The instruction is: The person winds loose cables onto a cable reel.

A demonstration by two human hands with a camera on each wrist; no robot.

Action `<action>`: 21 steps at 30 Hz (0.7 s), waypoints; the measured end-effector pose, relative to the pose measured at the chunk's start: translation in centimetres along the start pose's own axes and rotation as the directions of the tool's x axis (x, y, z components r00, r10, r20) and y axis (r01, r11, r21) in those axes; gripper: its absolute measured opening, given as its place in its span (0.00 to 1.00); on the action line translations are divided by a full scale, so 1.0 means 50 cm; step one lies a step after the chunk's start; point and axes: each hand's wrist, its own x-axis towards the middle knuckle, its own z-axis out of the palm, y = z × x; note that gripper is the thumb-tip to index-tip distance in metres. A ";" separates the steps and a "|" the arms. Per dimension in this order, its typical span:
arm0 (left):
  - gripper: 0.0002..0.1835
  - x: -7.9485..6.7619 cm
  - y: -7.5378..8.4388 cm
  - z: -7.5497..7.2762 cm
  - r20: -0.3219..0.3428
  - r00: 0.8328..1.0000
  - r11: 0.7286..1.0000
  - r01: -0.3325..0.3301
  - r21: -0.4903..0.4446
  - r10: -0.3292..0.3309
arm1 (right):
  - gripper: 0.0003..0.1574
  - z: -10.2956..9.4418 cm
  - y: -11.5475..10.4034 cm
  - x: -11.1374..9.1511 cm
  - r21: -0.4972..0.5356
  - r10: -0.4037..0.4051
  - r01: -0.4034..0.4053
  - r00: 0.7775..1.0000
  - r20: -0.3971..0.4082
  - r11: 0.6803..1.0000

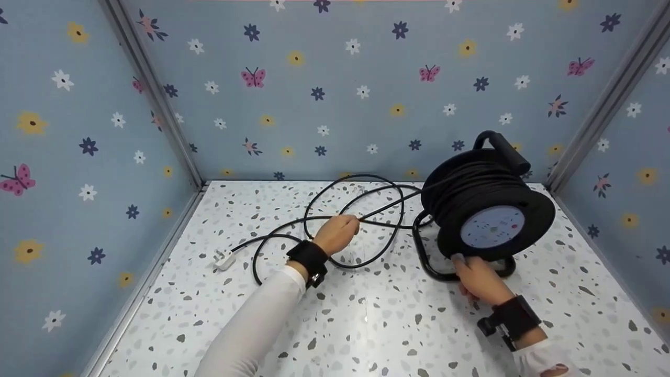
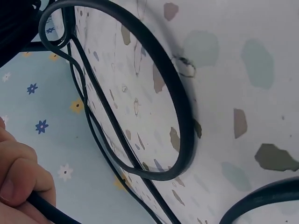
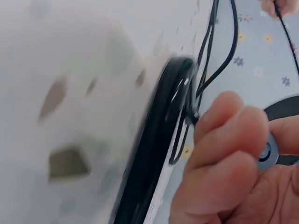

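Observation:
A black cable reel (image 1: 473, 183) stands on its tubular frame (image 1: 423, 256) at the right, its pale socket face (image 1: 492, 226) turned toward me. My left hand (image 1: 337, 234) grips the black cable (image 1: 388, 206), which runs taut from that hand up to the drum. In the left wrist view, the cable comes out below the curled fingers (image 2: 23, 175). My right hand (image 1: 480, 280) is at the reel's lower rim, fingers curled round a small grey knob (image 3: 268, 154). The palm partly hides the knob.
Loose cable loops (image 1: 361, 266) lie on the speckled white tabletop (image 1: 366, 324), left of the reel. A white plug (image 1: 224, 260) ends the cable at the left. Blue flowered panels (image 1: 324, 104) enclose the back and both sides.

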 end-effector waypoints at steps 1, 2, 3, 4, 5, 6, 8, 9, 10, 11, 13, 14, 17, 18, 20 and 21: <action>0.22 0.000 0.002 0.001 0.004 1.000 1.000 -0.006 0.007 0.006 | 0.46 0.002 -0.006 -0.001 0.006 -0.013 0.013 1.000 -0.008 1.000; 0.23 0.001 0.006 0.003 0.006 1.000 1.000 -0.015 0.016 0.015 | 0.45 0.004 -0.012 -0.002 0.014 -0.025 0.025 1.000 -0.015 1.000; 0.22 0.002 0.010 0.005 0.007 1.000 0.999 -0.027 0.026 0.027 | 0.44 0.006 -0.017 -0.001 0.025 -0.036 0.036 0.999 -0.022 0.999; 0.22 0.003 0.015 0.007 0.009 0.999 0.999 -0.039 0.037 0.039 | 0.44 0.007 -0.023 -0.002 0.029 -0.046 0.047 0.998 -0.031 0.998; 0.23 0.004 0.020 0.008 0.013 0.999 0.998 -0.050 0.044 0.050 | 0.43 0.008 -0.028 -0.003 0.032 -0.056 0.057 0.998 -0.039 0.998; 0.23 0.004 0.026 0.011 0.014 0.998 0.997 -0.059 0.053 0.059 | 0.44 0.009 -0.033 -0.004 0.035 -0.063 0.065 0.997 -0.046 0.997; 0.22 0.005 0.039 0.017 0.018 0.997 0.995 -0.072 0.070 0.071 | 0.42 0.011 -0.042 -0.006 0.067 -0.070 0.074 0.996 -0.054 0.995; 0.22 0.005 0.045 0.020 0.025 0.997 0.994 -0.076 0.072 0.075 | 0.40 0.012 -0.046 -0.006 0.079 -0.074 0.078 0.996 -0.057 0.994; 0.22 0.004 0.052 0.024 0.034 0.996 0.994 -0.080 0.072 0.078 | 0.40 0.013 -0.050 -0.006 0.085 -0.078 0.083 0.995 -0.065 0.993; 0.22 0.003 0.058 0.028 0.039 0.996 0.994 -0.081 0.070 0.079 | 0.39 0.013 -0.054 -0.007 0.095 -0.086 0.093 0.994 -0.072 0.991; 0.20 0.001 0.073 0.035 0.051 0.995 0.994 -0.088 0.058 0.085 | 0.37 0.014 -0.063 -0.009 0.115 -0.102 0.112 0.990 -0.094 0.987; 0.20 0.001 0.080 0.040 0.056 0.995 0.994 -0.091 0.055 0.088 | 0.36 0.015 -0.068 -0.009 0.127 -0.107 0.121 0.988 -0.107 0.985; 0.20 0.001 0.101 0.052 0.062 0.994 0.994 -0.097 0.046 0.094 | 0.33 0.017 -0.081 -0.009 0.180 -0.122 0.149 0.981 -0.151 0.972; 0.20 0.002 0.107 0.056 0.059 0.994 0.994 -0.098 0.049 0.095 | 0.34 0.018 -0.086 -0.009 0.197 -0.126 0.158 0.978 -0.165 0.968; 0.20 0.004 0.120 0.064 0.052 0.994 0.994 -0.099 0.055 0.096 | 0.34 0.017 -0.095 -0.011 0.236 -0.126 0.171 0.973 -0.192 0.957; 0.20 0.004 0.127 0.067 0.050 0.994 0.993 -0.103 0.053 0.100 | 0.34 0.016 -0.099 -0.012 0.251 -0.126 0.176 0.971 -0.205 0.952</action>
